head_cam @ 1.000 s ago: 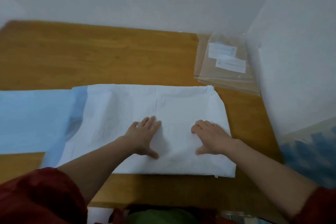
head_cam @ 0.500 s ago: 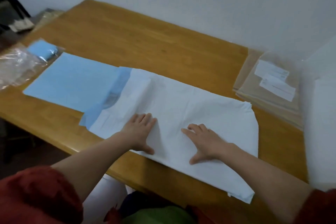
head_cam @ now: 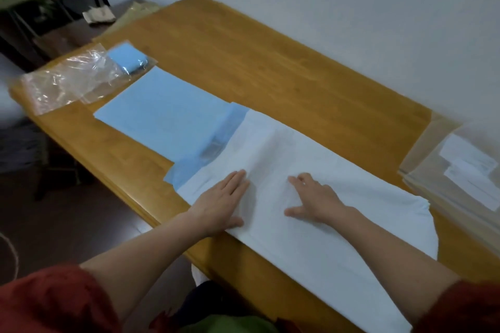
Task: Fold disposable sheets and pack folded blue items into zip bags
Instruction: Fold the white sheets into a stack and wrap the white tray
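- Where the near edge of the brown wooden table runs, a large white disposable sheet lies flat, its long axis slanting from far left to near right, roughly along that edge.
- Its near right end reaches past the table edge.
- At its far left end, a flat pale-blue sheet layer extends on toward the table's left corner.
- The left hand lies palm down on the white sheet's left part, fingers straight and together, pointing away from the person.
- The right hand presses flat just beside it, fingers spread, thumb out toward the left hand.
- The sheet lies under both palms; neither hand grips it.
- At the far left corner, a clear plastic zip bag holds a small folded blue item.
- A stack of clear labelled bags sits at the right.
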